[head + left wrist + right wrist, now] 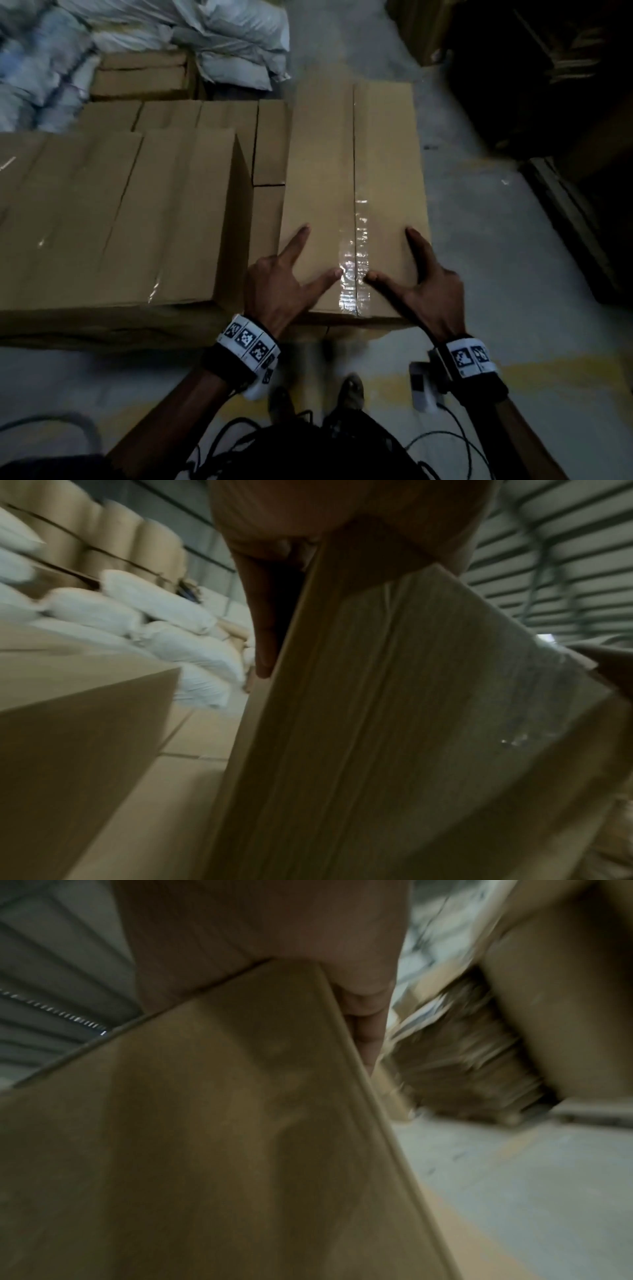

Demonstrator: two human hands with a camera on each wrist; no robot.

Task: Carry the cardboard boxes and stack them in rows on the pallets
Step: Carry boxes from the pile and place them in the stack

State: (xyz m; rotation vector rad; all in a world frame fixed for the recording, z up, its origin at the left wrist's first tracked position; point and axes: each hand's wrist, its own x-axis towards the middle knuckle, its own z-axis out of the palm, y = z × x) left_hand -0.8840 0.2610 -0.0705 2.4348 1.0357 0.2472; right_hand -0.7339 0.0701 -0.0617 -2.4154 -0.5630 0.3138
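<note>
Two hands, the left hand (274,284) and right hand (428,287), one held box (352,192), and several stacked boxes (120,212) at the frame's left.

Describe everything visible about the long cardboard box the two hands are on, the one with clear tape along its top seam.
The long cardboard box is plain brown, closed, its top flaps meeting in a lengthwise seam sealed with shiny clear tape. It lies flat, long axis pointing away from the person, at the right end of the row of stacked boxes and over lower boxes. The left hand and right hand hold its near corners, thumbs and index fingers straight on top; the wrist views show other fingers down its sides.
</note>
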